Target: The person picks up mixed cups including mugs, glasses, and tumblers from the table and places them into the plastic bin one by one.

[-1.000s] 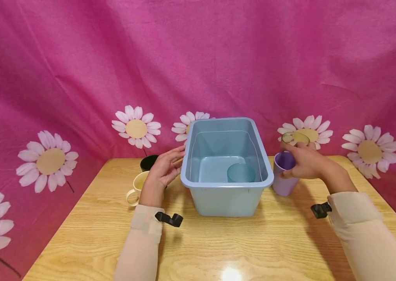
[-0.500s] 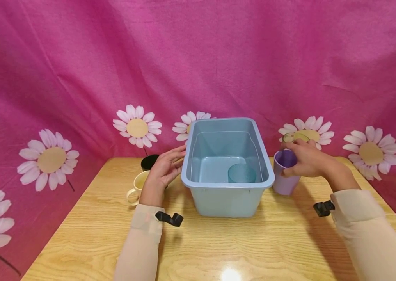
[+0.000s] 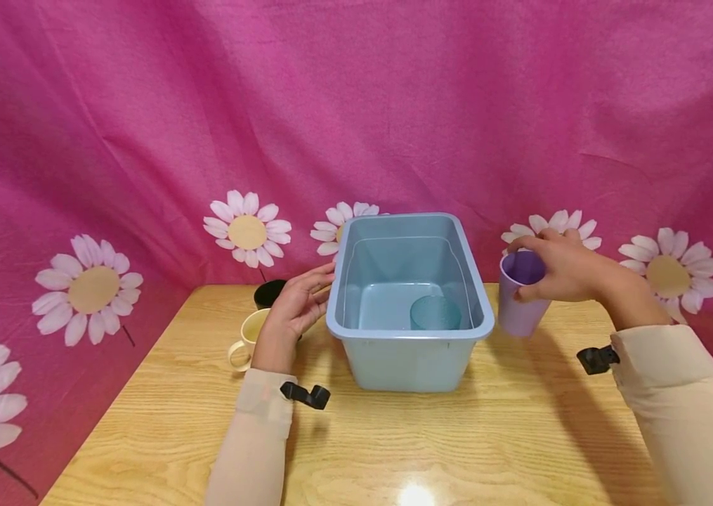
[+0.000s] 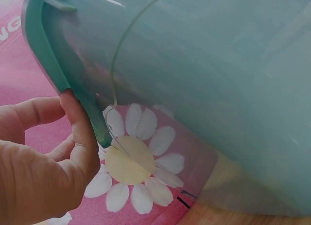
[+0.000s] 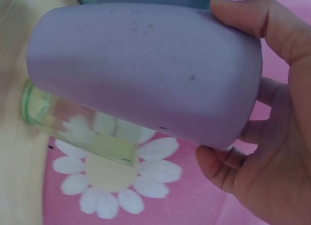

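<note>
My right hand point(image 3: 565, 270) grips a purple tumbler point(image 3: 523, 313) near its rim, thumb on the near side and fingers on the far side. In the right wrist view, the tumbler point(image 5: 141, 69) fills the top of the picture, with a clear greenish glass point(image 5: 116, 137) partly hidden behind it. My left hand point(image 3: 299, 302) touches the outer left rim of a blue-grey plastic tub point(image 3: 409, 362), its fingers fairly straight. Close up in the left wrist view, the fingertips point(image 4: 68, 96) lie at the tub's rim point(image 4: 48, 55). Inside the tub sits a teal glass bowl or cup point(image 3: 435, 314).
Left of the tub, a cream mug point(image 3: 245, 346) stands partly behind my left wrist. Beyond it is a black cup point(image 3: 267, 292). The wooden table point(image 3: 356, 450) ends at a pink curtain point(image 3: 407, 105) with daisies.
My right hand has raised the purple tumbler and moved it slightly right and away from me, now covering the greenish glass in the head view. My left hand and the tub stay put.
</note>
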A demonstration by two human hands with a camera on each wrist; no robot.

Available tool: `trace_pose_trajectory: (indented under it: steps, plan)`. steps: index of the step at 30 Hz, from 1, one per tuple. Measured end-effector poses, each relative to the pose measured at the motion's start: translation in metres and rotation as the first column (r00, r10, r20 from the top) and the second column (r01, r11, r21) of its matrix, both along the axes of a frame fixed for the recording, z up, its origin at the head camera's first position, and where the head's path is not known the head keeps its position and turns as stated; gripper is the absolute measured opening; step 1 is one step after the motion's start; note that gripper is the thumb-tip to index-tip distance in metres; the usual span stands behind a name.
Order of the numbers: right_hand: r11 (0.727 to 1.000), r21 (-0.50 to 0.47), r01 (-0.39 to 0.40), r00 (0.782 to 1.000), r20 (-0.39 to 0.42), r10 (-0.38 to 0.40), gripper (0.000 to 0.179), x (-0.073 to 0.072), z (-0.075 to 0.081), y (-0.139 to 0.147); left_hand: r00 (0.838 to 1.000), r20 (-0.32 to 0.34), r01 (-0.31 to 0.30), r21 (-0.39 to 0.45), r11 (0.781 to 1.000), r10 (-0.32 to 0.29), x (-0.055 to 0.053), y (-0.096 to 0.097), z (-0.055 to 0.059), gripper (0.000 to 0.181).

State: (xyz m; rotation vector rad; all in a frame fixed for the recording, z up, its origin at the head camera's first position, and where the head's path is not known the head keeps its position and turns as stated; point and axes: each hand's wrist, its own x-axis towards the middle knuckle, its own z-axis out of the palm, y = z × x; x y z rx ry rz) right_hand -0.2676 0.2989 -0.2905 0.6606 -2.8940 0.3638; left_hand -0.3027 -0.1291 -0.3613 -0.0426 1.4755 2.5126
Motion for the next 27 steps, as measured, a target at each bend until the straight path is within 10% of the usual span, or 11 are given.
trace_pose_trajectory:
  steps: [27]
  plan:
    - [1.000, 0.022, -0.016, 0.998, -0.064, 0.018, 0.070, 0.012, 0.096, -0.015, 1.000, 0.004, -0.004, -0.012, 1.000, 0.004, 0.002, 0.002, 0.000, 0.045]
